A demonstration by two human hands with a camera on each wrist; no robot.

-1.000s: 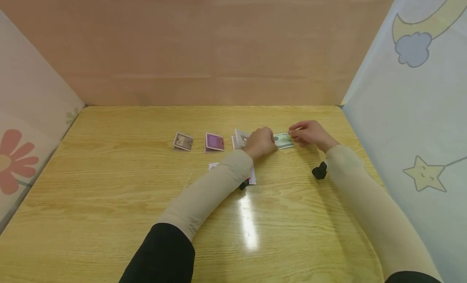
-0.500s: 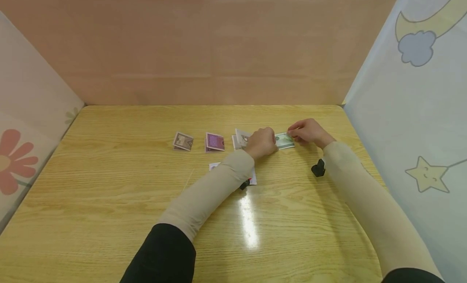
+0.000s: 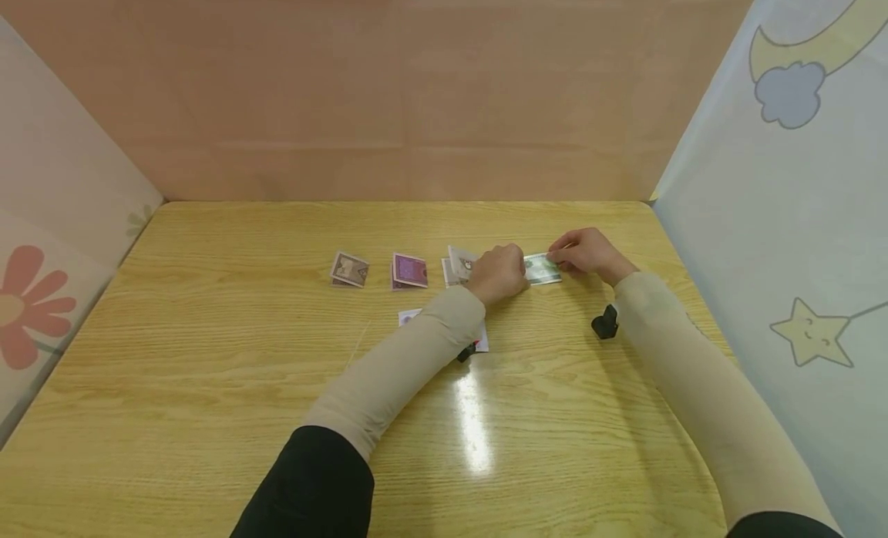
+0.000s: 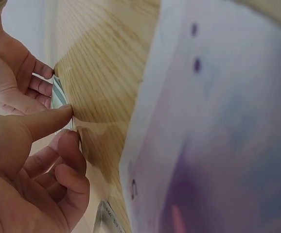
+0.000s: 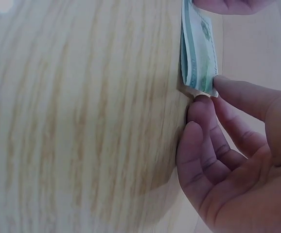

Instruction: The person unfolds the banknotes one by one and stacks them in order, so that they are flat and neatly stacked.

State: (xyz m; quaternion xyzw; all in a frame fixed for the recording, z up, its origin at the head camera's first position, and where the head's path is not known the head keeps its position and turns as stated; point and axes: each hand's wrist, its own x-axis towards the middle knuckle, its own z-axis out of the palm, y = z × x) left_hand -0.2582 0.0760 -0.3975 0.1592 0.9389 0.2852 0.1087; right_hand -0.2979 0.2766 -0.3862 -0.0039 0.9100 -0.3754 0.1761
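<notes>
A green-and-white folded banknote lies near the table's back right, its layers showing at one long edge in the right wrist view. My left hand pinches its left end with thumb and curled fingers. At the opposite end, my right hand pinches a corner, thumb on top and fingertips at the underside, as the right wrist view shows. Just left of my left hand stands a folded grey banknote, partly covered by that hand. Under my left forearm lies a pale purple banknote, mostly hidden in the head view.
Farther left on the wooden table are a folded purple banknote and a folded brown banknote, in line with the grey one. A peach panel closes the back. Patterned white panels flank both sides.
</notes>
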